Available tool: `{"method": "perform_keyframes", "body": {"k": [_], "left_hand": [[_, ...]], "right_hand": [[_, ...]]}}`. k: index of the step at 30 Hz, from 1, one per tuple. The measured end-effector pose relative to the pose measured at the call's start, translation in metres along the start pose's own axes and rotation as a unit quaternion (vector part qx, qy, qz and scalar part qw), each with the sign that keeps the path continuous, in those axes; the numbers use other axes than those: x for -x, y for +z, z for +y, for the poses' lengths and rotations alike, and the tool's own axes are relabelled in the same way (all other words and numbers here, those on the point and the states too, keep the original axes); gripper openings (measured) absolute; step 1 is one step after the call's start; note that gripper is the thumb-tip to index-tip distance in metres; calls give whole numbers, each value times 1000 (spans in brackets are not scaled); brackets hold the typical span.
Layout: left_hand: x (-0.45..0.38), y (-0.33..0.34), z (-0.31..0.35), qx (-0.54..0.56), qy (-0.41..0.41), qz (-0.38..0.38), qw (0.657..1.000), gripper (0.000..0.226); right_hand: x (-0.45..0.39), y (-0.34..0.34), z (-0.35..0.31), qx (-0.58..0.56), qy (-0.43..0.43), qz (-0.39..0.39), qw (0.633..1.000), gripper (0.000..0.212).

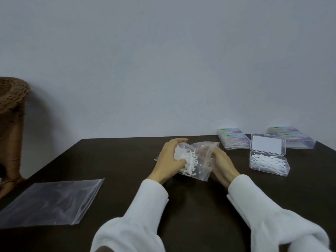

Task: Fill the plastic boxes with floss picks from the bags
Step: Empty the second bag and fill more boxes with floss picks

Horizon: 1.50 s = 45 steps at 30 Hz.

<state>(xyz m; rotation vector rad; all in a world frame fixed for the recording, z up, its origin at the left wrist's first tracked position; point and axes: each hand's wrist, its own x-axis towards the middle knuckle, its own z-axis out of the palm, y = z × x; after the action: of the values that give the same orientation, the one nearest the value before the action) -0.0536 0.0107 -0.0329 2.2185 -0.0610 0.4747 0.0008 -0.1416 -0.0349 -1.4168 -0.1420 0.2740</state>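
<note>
Dark brown bench [127,160] is standing against a plain grey-white wall [163,60]. Both hands are working at mid-bench on one clear zip bag [203,160] holding white floss picks [187,160]. Left hand [171,159] is gripping the bag's left side, fingers curled round the bunched picks through the plastic. Right hand [222,163] is holding the bag's right edge; its fingertips are hidden behind the film, so the exact pinch is unclear, probably thumb against fingers. White sleeves [145,206] are covering both forearms.

Right of the bag, an open plastic box [269,165] is lying with its lid [267,144] tilted up, picks lying inside. Closed labelled boxes are sitting behind it: one pair [233,140] near the wall, another pair [294,138] farther right. An empty flat zip bag [51,202] is lying at near left. A woven brown basket [11,95] is showing at the left edge.
</note>
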Motion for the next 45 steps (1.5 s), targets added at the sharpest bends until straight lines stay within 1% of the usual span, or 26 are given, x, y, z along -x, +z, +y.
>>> {"method": "perform_keyframes", "body": {"k": [2, 3, 4, 6, 7, 9, 10, 12, 14, 15, 16, 18, 19, 20, 22, 23, 25, 28, 30, 33, 35, 37, 41, 43, 45], "left_hand": [[1, 0, -5, -104, 13, -67, 992, 90], [2, 2, -6, -146, 21, -91, 985, 105], [3, 4, -6, -179, 30, -98, 978, 117], [3, 8, -6, -223, 64, -65, 971, 131], [3, 9, -6, -235, 83, -44, 967, 137], [1, 10, -6, -248, 113, -27, 962, 142], [1, 10, -6, -244, 118, -32, 962, 142], [1, 12, -6, -202, 107, -46, 972, 139], [2, 12, -8, -159, 91, -44, 982, 128], [2, 11, -10, -157, 86, -39, 983, 119], [2, 11, -11, -171, 83, -33, 981, 109], [2, 10, -14, -216, 78, -14, 973, 90], [2, 9, -16, -231, 74, -1, 970, 83], [2, 9, -17, -234, 70, 14, 970, 78], [3, 8, -18, -228, 58, 40, 971, 70], [3, 8, -19, -226, 54, 50, 971, 67], [3, 8, -21, -228, 48, 69, 970, 63], [3, 9, -21, -233, 46, 100, 966, 62], [3, 10, -21, -234, 40, 112, 965, 64], [2, 12, -21, -236, 41, 94, 966, 76], [3, 13, -21, -246, 56, 71, 965, 90], [4, 13, -19, -256, 61, 46, 964, 98], [3, 12, -18, -240, 75, 47, 967, 93], [2, 10, -18, -231, 75, 37, 969, 90], [0, 8, -20, -218, 71, 13, 973, 93]], "right_hand": [[3, -1, -6, -50, 12, -14, 999, 32], [6, -4, -8, -79, 19, -26, 996, 32], [9, -7, -10, -111, 27, -45, 992, 29], [13, -12, -15, -135, 32, -69, 988, 22], [15, -14, -16, -137, 22, -88, 986, 22], [18, -14, -20, -123, -7, -131, 984, 31], [20, -12, -22, -120, -16, -150, 981, 35], [19, -14, -22, -121, -34, -172, 977, 34], [14, -14, -22, -103, -55, -167, 979, 37], [12, -14, -21, -102, -57, -150, 982, 42], [8, -15, -19, -110, -58, -134, 983, 51], [1, -18, -17, -99, -68, -124, 985, 78], [-2, -20, -15, -65, -77, -108, 989, 80], [-3, -22, -13, -26, -95, -88, 991, 68], [-4, -26, -9, 36, -133, -56, 989, 35], [-4, -26, -8, 57, -149, -61, 985, 27], [-4, -25, -4, 90, -174, -71, 978, 29], [-6, -26, -4, 98, -239, -36, 965, 27], [-8, -28, -4, 98, -285, -1, 954, 30], [-11, -30, -4, 142, -324, 32, 935, 30], [-12, -30, -4, 197, -327, 33, 924, 24], [-12, -29, -3, 222, -317, 20, 922, 24], [-12, -30, -1, 226, -291, -7, 930, 28], [-12, -29, -2, 181, -269, -28, 946, 30], [-11, -29, -3, 155, -266, -33, 951, 28]]}}
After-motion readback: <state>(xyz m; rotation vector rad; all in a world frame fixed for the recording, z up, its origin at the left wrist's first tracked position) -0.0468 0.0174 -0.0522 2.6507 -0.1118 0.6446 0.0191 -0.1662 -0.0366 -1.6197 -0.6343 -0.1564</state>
